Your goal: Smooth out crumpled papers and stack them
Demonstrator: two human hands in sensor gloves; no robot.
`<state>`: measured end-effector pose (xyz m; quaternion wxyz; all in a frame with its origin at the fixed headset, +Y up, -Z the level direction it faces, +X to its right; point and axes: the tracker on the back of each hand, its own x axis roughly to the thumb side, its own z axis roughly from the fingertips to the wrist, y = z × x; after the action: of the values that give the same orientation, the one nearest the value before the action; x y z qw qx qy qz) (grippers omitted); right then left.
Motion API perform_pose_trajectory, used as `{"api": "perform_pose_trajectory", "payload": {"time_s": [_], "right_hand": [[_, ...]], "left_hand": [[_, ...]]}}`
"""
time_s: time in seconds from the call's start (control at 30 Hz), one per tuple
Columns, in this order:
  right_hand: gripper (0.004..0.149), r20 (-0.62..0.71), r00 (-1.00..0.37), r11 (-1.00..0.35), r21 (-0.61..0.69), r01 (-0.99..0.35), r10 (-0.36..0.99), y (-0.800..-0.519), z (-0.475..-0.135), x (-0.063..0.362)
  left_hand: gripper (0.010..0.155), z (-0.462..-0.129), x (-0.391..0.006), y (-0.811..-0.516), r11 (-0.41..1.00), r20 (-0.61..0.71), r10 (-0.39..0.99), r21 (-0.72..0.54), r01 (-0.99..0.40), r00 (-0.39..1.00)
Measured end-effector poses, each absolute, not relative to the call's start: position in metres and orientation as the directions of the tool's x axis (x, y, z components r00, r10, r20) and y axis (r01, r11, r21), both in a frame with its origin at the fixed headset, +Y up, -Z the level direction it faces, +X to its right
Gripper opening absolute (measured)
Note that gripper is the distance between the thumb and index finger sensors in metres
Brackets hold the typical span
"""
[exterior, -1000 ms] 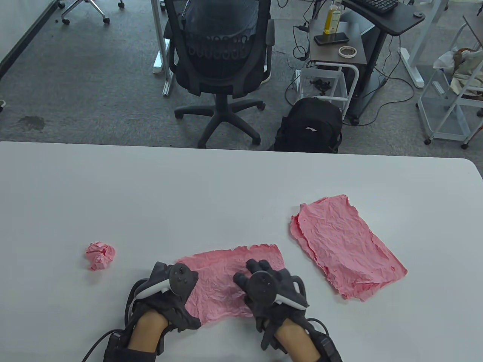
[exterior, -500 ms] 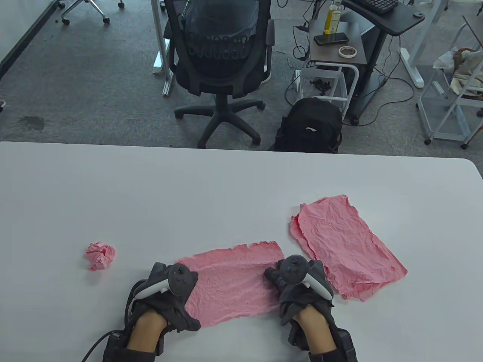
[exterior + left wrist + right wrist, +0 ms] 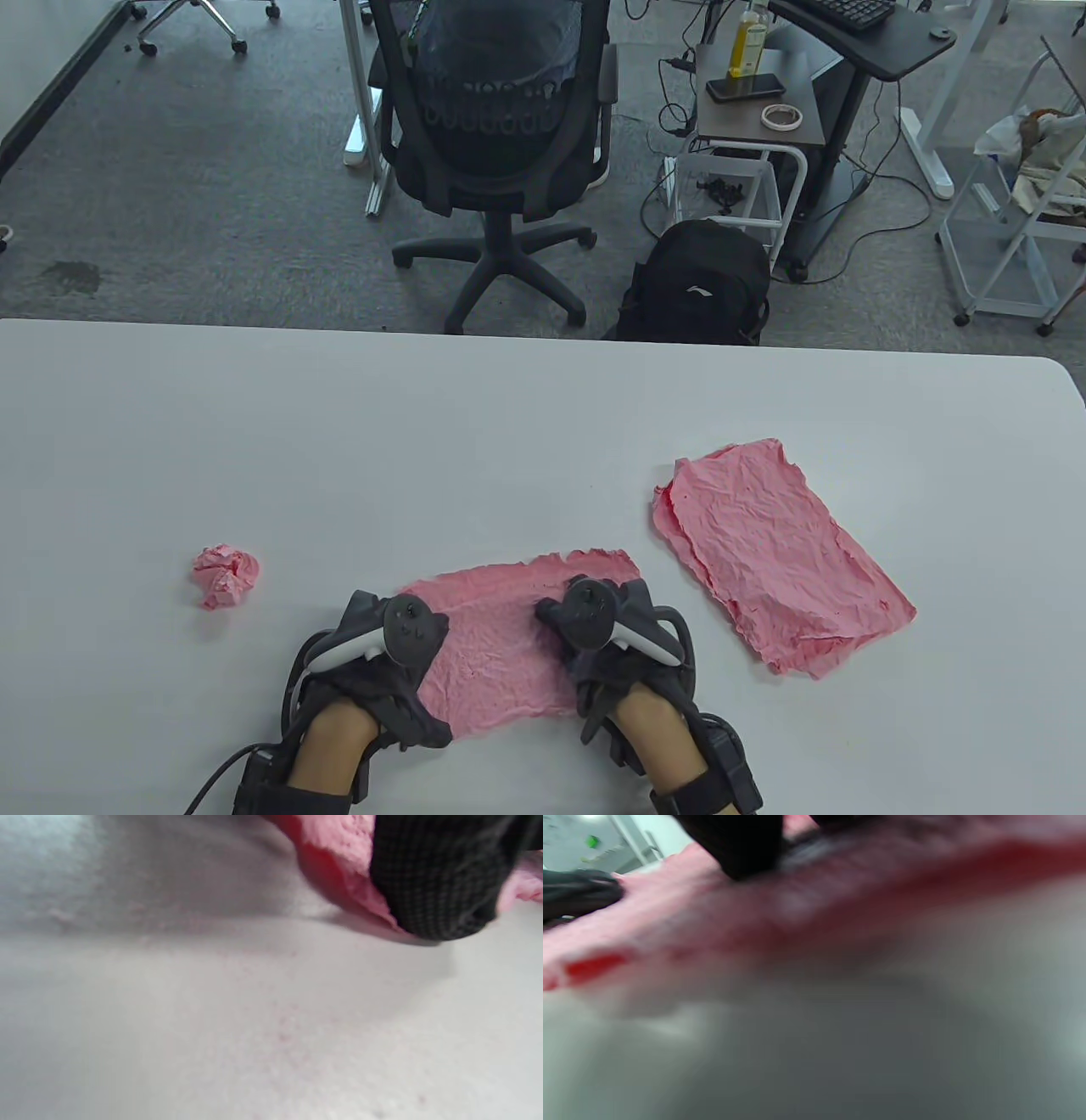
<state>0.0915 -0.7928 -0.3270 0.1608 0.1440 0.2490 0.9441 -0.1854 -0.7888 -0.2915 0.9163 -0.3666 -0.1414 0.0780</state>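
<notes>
Pink sheet (image 3: 501, 654) under 2 flat, released hands: left (image 3: 386, 658), right (image 3: 615, 645).

An office: grey carpet (image 3: 212, 195), mesh swivel chair (image 3: 492, 127), desk with keyboard (image 3: 848, 10), floor cables (image 3: 882, 187), backpack (image 3: 696, 284), white table (image 3: 424, 424).

Grey carpet (image 3: 212, 212), black office chair (image 3: 492, 144)

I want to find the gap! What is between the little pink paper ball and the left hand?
Only bare white table, seen in the table view. The pink paper ball sits apart from the left hand.
</notes>
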Motion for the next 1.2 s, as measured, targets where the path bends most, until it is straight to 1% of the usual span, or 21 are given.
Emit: {"api": "perform_pose_trajectory", "payload": {"time_s": [0.03, 0.07, 0.2, 0.3, 0.4, 0.5, 0.63, 0.67, 0.7, 0.77, 0.83, 0.87, 0.9, 0.93, 0.97, 1.03, 1.07, 1.1, 1.13, 1.17, 1.2], "right_hand": [[0.061, 0.112, -0.911, -0.813, 0.504, -0.293, 0.397, -0.792, -0.328, 0.100], [0.061, 0.045, -0.928, -0.835, 0.453, -0.312, 0.371, -0.790, -0.330, 0.112], [0.060, 0.004, -0.932, -0.842, 0.429, -0.326, 0.363, -0.788, -0.330, 0.134], [0.059, 0.046, -0.936, -0.903, 0.283, -0.324, 0.350, -0.777, -0.324, 0.139], [0.059, -0.008, -0.942, -0.935, 0.124, -0.333, 0.335, -0.765, -0.319, 0.144], [0.056, -0.077, -0.968, -0.961, 0.126, -0.247, 0.239, -0.764, -0.325, 0.139], [0.057, -0.083, -0.994, -0.990, 0.114, -0.084, 0.075, -0.769, -0.333, 0.124], [0.053, -0.061, -0.997, -0.991, 0.122, -0.050, 0.043, -0.770, -0.334, 0.120], [0.047, -0.045, -0.998, -0.991, 0.125, -0.055, 0.050, -0.769, -0.333, 0.118], [0.039, -0.014, -0.992, -0.988, 0.097, -0.123, 0.123, -0.769, -0.330, 0.117], [0.038, 0.027, -0.980, -0.978, 0.079, -0.192, 0.195, -0.766, -0.326, 0.120], [0.038, 0.056, -0.958, -0.959, 0.053, -0.280, 0.283, -0.765, -0.325, 0.123], [0.039, 0.102, -0.907, -0.912, 0.044, -0.407, 0.409, -0.763, -0.324, 0.127], [0.040, 0.114, -0.828, -0.835, 0.050, -0.547, 0.549, -0.763, -0.323, 0.131], [0.041, 0.083, -0.743, -0.748, 0.065, -0.661, 0.664, -0.764, -0.322, 0.136], [0.045, 0.024, -0.607, -0.605, 0.115, -0.788, 0.794, -0.765, -0.318, 0.145], [0.045, -0.011, -0.555, -0.550, 0.121, -0.826, 0.832, -0.765, -0.316, 0.148], [0.047, -0.055, -0.463, -0.453, 0.139, -0.881, 0.885, -0.767, -0.315, 0.151], [0.053, -0.084, -0.406, -0.391, 0.156, -0.907, 0.910, -0.769, -0.315, 0.152], [0.061, -0.137, -0.314, -0.286, 0.188, -0.939, 0.939, -0.773, -0.315, 0.154], [0.073, -0.166, -0.251, -0.215, 0.208, -0.954, 0.954, -0.777, -0.315, 0.154]], "left_hand": [[0.119, -0.292, -0.185, -0.789, 0.719, 0.202, 0.249, -0.694, -0.041, 0.947], [0.118, -0.291, -0.185, -0.789, 0.720, 0.203, 0.245, -0.693, -0.038, 0.948], [0.117, -0.291, -0.185, -0.789, 0.724, 0.208, 0.247, -0.689, -0.037, 0.947], [0.117, -0.291, -0.185, -0.788, 0.726, 0.215, 0.247, -0.687, -0.034, 0.945], [0.116, -0.290, -0.184, -0.789, 0.729, 0.218, 0.252, -0.684, -0.037, 0.943], [0.115, -0.290, -0.183, -0.788, 0.732, 0.221, 0.246, -0.681, -0.032, 0.944], [0.114, -0.289, -0.183, -0.788, 0.734, 0.223, 0.247, -0.679, -0.031, 0.943], [0.114, -0.289, -0.182, -0.788, 0.733, 0.222, 0.247, -0.680, -0.032, 0.943], [0.114, -0.289, -0.182, -0.788, 0.733, 0.222, 0.247, -0.680, -0.031, 0.943], [0.114, -0.289, -0.182, -0.788, 0.735, 0.226, 0.243, -0.677, -0.028, 0.943], [0.114, -0.289, -0.182, -0.788, 0.733, 0.222, 0.248, -0.680, -0.033, 0.943], [0.114, -0.289, -0.182, -0.788, 0.732, 0.222, 0.248, -0.680, -0.033, 0.943], [0.114, -0.289, -0.182, -0.788, 0.733, 0.223, 0.245, -0.679, -0.030, 0.943], [0.114, -0.289, -0.182, -0.788, 0.735, 0.226, 0.242, -0.677, -0.027, 0.944], [0.114, -0.289, -0.182, -0.788, 0.736, 0.226, 0.242, -0.677, -0.026, 0.944], [0.114, -0.289, -0.182, -0.788, 0.732, 0.223, 0.250, -0.680, -0.033, 0.942], [0.114, -0.289, -0.182, -0.788, 0.732, 0.223, 0.250, -0.680, -0.033, 0.942], [0.114, -0.289, -0.181, -0.788, 0.733, 0.224, 0.246, -0.680, -0.030, 0.943], [0.114, -0.289, -0.181, -0.788, 0.734, 0.226, 0.244, -0.679, -0.027, 0.943], [0.114, -0.289, -0.181, -0.788, 0.735, 0.227, 0.244, -0.677, -0.028, 0.943], [0.114, -0.289, -0.182, -0.788, 0.735, 0.226, 0.248, -0.677, -0.031, 0.942]]}}
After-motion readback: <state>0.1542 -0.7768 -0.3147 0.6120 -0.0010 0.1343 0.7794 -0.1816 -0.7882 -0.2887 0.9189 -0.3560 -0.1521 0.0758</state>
